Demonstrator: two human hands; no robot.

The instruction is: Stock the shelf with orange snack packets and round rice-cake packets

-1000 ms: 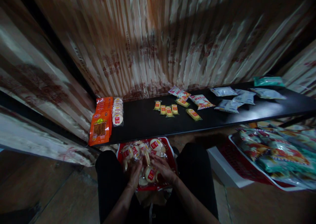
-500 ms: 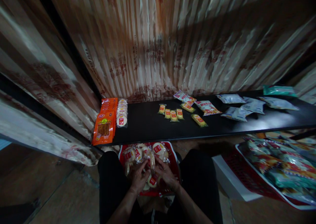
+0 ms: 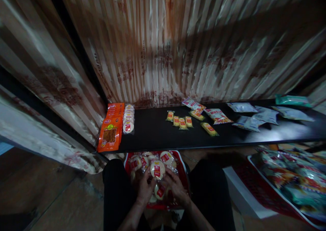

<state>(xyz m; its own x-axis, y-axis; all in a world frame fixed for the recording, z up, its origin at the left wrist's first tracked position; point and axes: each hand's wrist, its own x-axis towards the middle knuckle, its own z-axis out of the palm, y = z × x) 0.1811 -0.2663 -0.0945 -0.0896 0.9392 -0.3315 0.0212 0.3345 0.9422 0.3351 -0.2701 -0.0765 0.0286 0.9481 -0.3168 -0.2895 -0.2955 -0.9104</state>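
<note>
Between both hands I hold a round, pale packaged cake [image 3: 157, 170] with a red label, its face turned up. My left hand [image 3: 146, 188] grips its left edge, and my right hand [image 3: 175, 187] has its fingers on the right edge. Beneath them, a red basket [image 3: 184, 171] with a white rim sits between my knees, filled with several more of these round wrapped cakes [image 3: 166, 157]. On the shelf beyond, a row of the same cakes [image 3: 128, 126] stands beside orange snack packets [image 3: 110, 136].
A black shelf [image 3: 150, 136] runs across in front, against a striped curtain [image 3: 158, 54]. Small yellow packets [image 3: 182, 123], red-and-white bags [image 3: 217, 116] and pale bags [image 3: 248, 123] lie on it. To the right, another red basket [image 3: 254, 187] full of bags stands by a white box [image 3: 244, 193].
The cake between my hands has turned from edge-on to face up and risen slightly. My fingers have closed around its sides. The view has shifted a little.
</note>
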